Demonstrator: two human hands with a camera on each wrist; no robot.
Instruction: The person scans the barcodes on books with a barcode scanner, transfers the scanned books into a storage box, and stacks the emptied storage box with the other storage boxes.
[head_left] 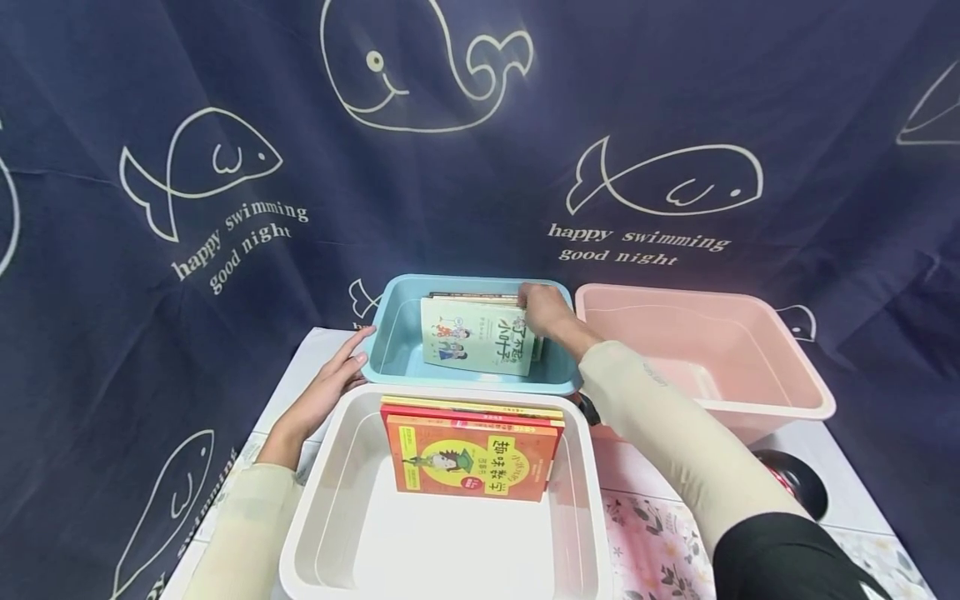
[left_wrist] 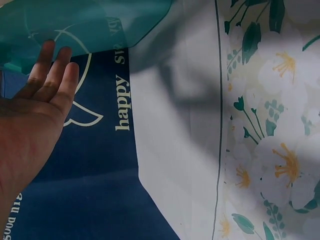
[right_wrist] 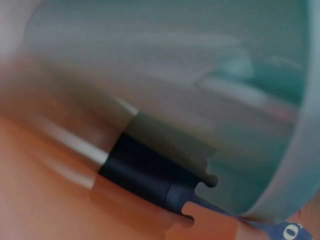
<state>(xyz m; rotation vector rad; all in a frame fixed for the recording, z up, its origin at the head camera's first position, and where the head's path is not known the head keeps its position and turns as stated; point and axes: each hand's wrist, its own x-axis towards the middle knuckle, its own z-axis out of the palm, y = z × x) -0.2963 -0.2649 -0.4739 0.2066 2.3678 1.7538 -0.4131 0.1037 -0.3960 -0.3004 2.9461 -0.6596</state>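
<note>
Pale-green paperback book with cartoon figures [head_left: 476, 337]: standing on edge, cover facing six o'clock, in the rectangular sky-blue plastic tub [head_left: 397, 333].
Right hand [head_left: 546, 308]: curled over the book's top corner at one o'clock, apparently pinching it.
Left hand [head_left: 341, 379]: fingers spread and straight, at the blue rim's nine o'clock, well apart from the right; contact hard to tell.
Thin pale-edged books [head_left: 472, 297]: close behind, toward twelve.
Done, by judgement: upright in the blue tub, but not yet released.
Left: cannot tell whether going in or coming out.
Orange-covered book [head_left: 472, 458]: standing before red and yellow books [head_left: 472, 408] in the white plastic tub [head_left: 450, 550], at six o'clock.
Pink plastic tub [head_left: 675, 325]: at three o'clock.
</note>
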